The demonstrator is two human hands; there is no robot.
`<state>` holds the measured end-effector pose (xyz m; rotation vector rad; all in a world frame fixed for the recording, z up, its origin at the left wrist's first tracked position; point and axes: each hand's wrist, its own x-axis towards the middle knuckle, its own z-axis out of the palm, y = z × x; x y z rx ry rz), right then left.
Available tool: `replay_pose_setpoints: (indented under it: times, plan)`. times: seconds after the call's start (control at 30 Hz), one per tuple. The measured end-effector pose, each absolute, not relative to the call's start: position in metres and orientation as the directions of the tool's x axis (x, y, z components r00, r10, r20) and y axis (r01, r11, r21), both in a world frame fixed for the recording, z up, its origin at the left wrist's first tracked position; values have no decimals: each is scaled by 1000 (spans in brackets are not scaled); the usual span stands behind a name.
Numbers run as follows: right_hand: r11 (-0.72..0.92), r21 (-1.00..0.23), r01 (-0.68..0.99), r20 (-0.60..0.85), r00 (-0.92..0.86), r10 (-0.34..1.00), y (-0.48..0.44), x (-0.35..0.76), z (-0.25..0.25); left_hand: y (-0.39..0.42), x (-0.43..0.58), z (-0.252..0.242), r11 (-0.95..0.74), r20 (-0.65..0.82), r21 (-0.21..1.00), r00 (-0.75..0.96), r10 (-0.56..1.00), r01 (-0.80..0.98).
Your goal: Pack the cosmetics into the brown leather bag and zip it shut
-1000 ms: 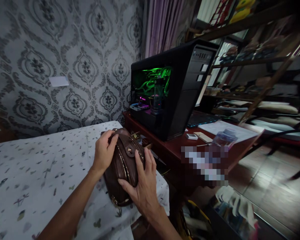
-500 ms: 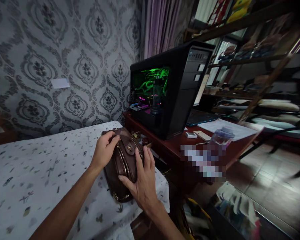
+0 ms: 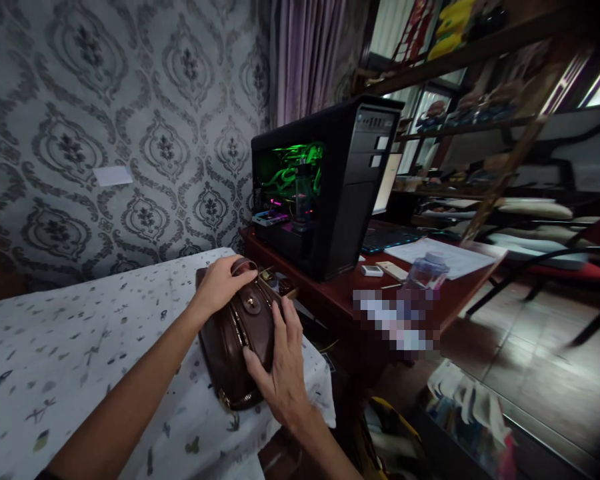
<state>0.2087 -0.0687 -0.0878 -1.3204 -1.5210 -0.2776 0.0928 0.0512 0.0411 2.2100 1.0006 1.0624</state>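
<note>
A dark brown leather bag [image 3: 217, 347] with gold zippers and a round gold-centred tab lies on the white patterned tablecloth [image 3: 130, 347]. At its far end, my left hand [image 3: 223, 283] has thumb and fingers closed round a thin strap or handle loop [image 3: 245, 265]. My right hand [image 3: 283, 363] rests on the bag's right side with fingers and thumb spread, the thumb beside the zipper. Part of the bag's right edge is hidden under the right hand.
Beyond the bag, a black computer tower [image 3: 363, 193] stands on a red-brown desk [image 3: 325, 290]. A clear bottle [image 3: 425, 273] and papers [image 3: 455, 263] lie to its right. Below right is a dark bin [image 3: 480, 427] with gloves over its edge.
My left hand has shifted slightly right over the bag's far end, and the strap loop now stands up at its fingers. My right hand stays spread on the bag. The view has turned slightly.
</note>
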Motion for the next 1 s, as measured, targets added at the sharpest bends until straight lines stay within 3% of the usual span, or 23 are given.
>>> replay_pose_setpoints:
  times: [0.5,1.0]
  plan:
    - [382,-428,819,811,161,562,-66,211,-93,52,102,38,-582,448,695,379,810,422]
    - [372,-427,824,783,132,608,-71,215,-89,41,80,41,-563,366,779,528,766,276]
